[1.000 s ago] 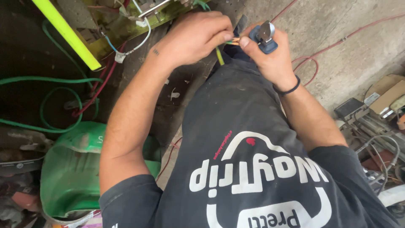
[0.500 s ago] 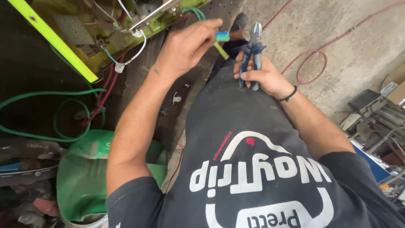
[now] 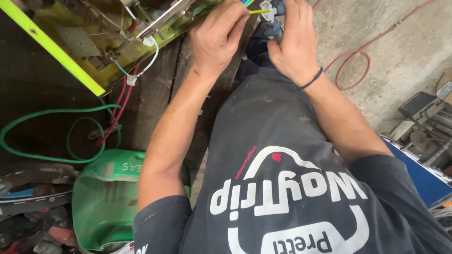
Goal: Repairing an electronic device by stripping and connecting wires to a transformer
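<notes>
My left hand reaches up to the top edge of the view and pinches a thin yellow-green wire between thumb and fingertips. Blue and green wire ends show just above its fingers. Right beside it, my right hand is curled around the dark blue handles of a pair of pliers, which are mostly hidden under the palm. A small white piece sits at the wire's end between the two hands. A dark band circles my right wrist.
An open yellow-green machine housing with loose white, red and blue wires lies at upper left. A green hose loops beside a green plastic container. A red cable runs over the concrete floor. Metal parts and a blue panel are at right.
Both hands have moved up to the frame's top edge and closer together. The pliers, held out in plain sight before, are now mostly covered by my right hand.
</notes>
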